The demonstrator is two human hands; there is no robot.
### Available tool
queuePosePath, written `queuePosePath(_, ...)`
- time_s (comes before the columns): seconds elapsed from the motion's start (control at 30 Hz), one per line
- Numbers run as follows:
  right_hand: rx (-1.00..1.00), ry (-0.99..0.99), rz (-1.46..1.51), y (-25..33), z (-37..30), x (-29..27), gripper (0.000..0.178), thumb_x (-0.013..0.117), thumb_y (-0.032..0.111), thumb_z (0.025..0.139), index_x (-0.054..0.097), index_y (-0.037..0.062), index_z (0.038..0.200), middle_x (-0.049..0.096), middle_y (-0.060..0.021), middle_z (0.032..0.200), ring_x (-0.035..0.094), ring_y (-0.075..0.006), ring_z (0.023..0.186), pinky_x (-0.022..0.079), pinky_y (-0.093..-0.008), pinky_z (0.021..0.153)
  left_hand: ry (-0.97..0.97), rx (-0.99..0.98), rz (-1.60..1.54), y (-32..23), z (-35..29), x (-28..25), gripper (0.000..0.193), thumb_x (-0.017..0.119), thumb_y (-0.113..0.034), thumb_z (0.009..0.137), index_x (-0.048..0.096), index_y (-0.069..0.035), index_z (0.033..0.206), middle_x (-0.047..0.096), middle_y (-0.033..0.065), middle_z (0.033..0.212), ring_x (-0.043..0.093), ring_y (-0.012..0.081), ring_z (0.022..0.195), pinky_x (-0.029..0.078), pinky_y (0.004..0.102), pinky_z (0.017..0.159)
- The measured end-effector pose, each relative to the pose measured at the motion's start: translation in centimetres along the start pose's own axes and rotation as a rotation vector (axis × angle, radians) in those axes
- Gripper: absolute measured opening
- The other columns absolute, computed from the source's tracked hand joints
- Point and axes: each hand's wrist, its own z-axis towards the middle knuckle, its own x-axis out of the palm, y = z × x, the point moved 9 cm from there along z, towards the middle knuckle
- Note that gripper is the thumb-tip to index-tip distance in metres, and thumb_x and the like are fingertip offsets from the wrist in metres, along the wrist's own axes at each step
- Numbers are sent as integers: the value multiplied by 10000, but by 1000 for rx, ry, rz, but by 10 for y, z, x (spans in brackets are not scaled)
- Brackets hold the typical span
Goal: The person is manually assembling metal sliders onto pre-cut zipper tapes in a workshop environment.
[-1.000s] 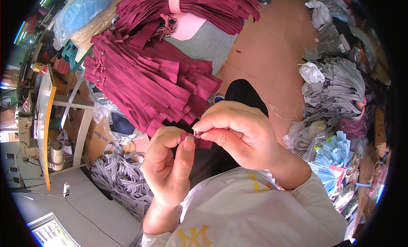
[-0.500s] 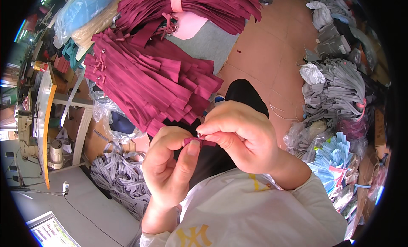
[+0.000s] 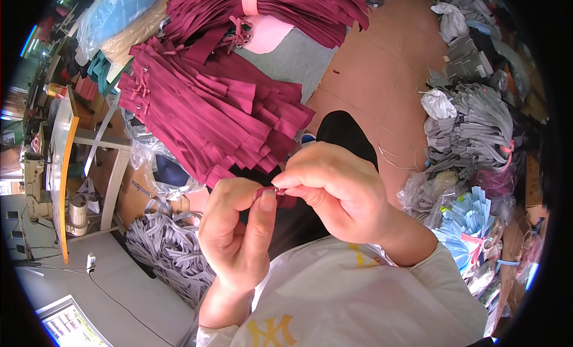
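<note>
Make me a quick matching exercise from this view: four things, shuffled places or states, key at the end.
Things
1. small maroon piece
2. light blue strips
3. pale grey straps
4. blue pack

Places or states
A. in a tangled heap, lower left of the picture
B. at the upper left, under clear plastic
C. at the fingertips of the left hand and right hand
D. on the right side, bundled with a pink tie

Pairs: 1-C, 2-D, 3-A, 4-B
</note>
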Motion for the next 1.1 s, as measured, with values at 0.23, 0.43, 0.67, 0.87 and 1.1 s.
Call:
queuePosePath(0.23,-36,-29,7,2,1,-1,271,679,-110,785,644,-2,1031,650,-117,905,653,-249,766,535,-318,636,-78,-7,52,-2,-4,-3,41,674,17,876,638,35,883,628,102,832,559,185,746,434,270,673)
queuePosePath(0.43,-158,-136,-61,16,-4,-8,331,746,-62,737,663,2,1051,665,-112,851,657,-254,727,538,-327,625,-96,285,356,-23,-5,-6,175,739,-9,804,715,-8,978,593,54,799,514,178,719,402,278,644)
queuePosePath(0.67,-365,-87,-77,28,-12,-8,503,762,-56,756,569,32,1212,703,-161,928,695,-290,854,612,-473,787,-38,383,181,-23,-11,-8,237,758,-11,768,718,-16,1002,622,60,788,528,183,680,410,310,623)
queuePosePath(0.87,-463,-72,-82,37,-10,-8,294,717,8,826,550,-10,1067,690,-219,947,690,-354,857,608,-505,777,5,409,126,-26,-11,-6,238,749,37,738,697,6,969,666,88,781,567,212,655,446,332,634)
queuePosePath(1.1,-582,-240,-222,41,-14,-15,206,697,32,811,660,15,1013,688,-79,848,689,-210,735,612,-329,718,23,323,96,-21,-11,-5,218,720,71,736,677,28,945,680,106,810,595,232,685,478,344,655)
